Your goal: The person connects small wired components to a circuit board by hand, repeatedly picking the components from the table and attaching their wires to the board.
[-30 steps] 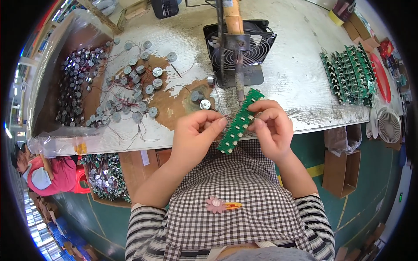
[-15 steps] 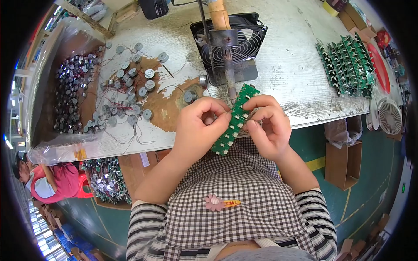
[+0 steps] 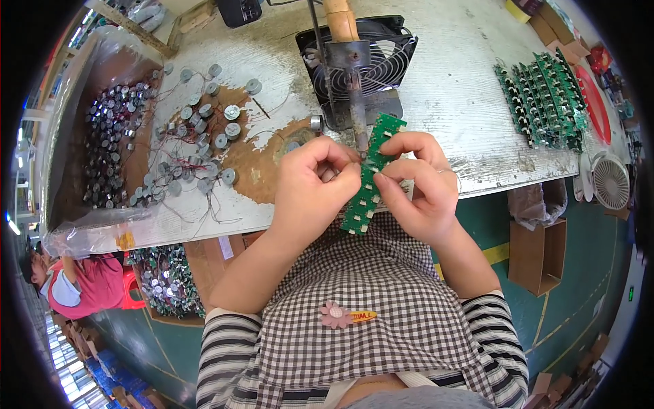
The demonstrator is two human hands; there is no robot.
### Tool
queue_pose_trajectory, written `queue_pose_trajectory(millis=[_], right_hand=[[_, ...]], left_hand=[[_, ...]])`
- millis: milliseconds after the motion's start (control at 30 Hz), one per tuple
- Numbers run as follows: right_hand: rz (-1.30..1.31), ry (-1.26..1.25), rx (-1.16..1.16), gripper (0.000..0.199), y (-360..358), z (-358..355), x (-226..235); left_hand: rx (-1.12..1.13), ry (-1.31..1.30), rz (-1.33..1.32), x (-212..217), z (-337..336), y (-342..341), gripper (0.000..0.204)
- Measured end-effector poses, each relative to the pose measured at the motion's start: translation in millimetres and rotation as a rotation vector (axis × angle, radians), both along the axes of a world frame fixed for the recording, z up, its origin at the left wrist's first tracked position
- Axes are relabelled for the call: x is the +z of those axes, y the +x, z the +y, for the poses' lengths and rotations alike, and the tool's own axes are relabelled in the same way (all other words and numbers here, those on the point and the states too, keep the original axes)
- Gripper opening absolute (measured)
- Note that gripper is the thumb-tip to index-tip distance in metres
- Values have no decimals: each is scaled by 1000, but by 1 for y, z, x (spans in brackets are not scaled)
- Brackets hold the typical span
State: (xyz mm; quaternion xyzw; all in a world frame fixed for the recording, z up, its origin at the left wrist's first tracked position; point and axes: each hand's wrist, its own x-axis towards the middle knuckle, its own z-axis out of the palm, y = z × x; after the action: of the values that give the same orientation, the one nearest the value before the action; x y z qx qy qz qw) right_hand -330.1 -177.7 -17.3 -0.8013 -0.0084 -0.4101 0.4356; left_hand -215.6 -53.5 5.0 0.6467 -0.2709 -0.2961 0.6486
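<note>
Green circuit board strip point(image 3: 371, 176), long and narrow, sits pinched between both hands just past the near edge of the table point(image 3: 449, 88). Left hand point(image 3: 310, 187) grips its left edge with curled fingers, right hand point(image 3: 419, 184) clamps the other side with thumb and fingertips, so the strip is held tilted and steady, upper end up against the tip of the upright metal tool point(image 3: 354, 88) on its stand. Looks like that two-handed grip is there to keep it from wobbling at the tip. Right behind is a black fan point(image 3: 381, 58). Off to the left, small round metal parts with thin wires point(image 3: 197, 146) lie scattered, and on the right a stack of more green boards point(image 3: 545, 102) is lined up within reach.
</note>
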Motion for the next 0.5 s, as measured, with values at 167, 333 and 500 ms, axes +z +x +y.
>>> queue_pose_trajectory(millis=[167,333,500], right_hand=[[-17,5,8,15,-4,6,-8],[-36,139,26,14,-8,9,-10],[-47,128,35,12,-8,6,-14]], left_hand=[[0,33,-69,-7,8,-4,9],[-40,40,-75,-6,10,-4,9],[-26,-9,114,-3,11,-7,9]])
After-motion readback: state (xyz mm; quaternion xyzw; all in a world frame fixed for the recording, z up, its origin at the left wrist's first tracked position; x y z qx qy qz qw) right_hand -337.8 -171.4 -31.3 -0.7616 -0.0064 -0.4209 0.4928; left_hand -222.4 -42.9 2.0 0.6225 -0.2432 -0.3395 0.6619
